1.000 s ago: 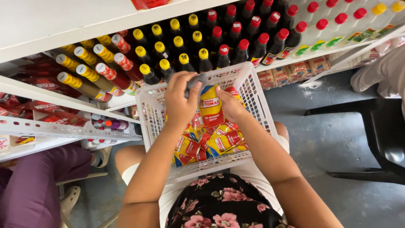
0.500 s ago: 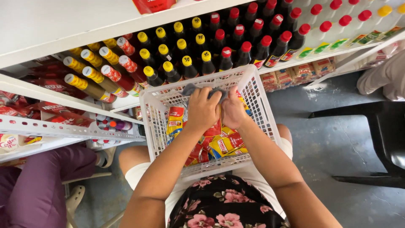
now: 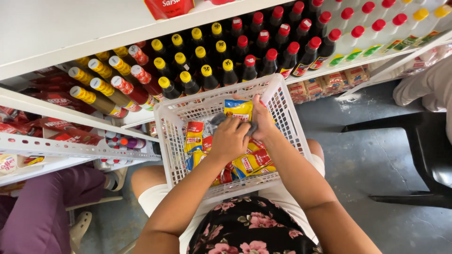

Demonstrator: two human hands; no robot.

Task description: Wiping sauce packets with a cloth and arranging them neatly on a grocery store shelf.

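Note:
A white plastic basket (image 3: 287,117) rests on my lap, holding several red and yellow sachets (image 3: 249,162). My left hand (image 3: 229,138) is closed on a grey cloth (image 3: 217,119) over the basket's middle. My right hand (image 3: 263,121) grips a yellow and blue packet (image 3: 238,109) held upright near the basket's far side. Both hands touch each other above the sachets.
White shelves (image 3: 70,28) in front carry rows of dark bottles with yellow caps (image 3: 207,70) and red caps (image 3: 270,54). Small packets (image 3: 329,82) lie on the bottom shelf. A black plastic chair (image 3: 423,155) stands at right. Another person's purple-clad leg (image 3: 42,211) is at lower left.
My hands drew together over the basket and lifted the yellow and blue packet upright; the grey cloth now sits against it under my left hand.

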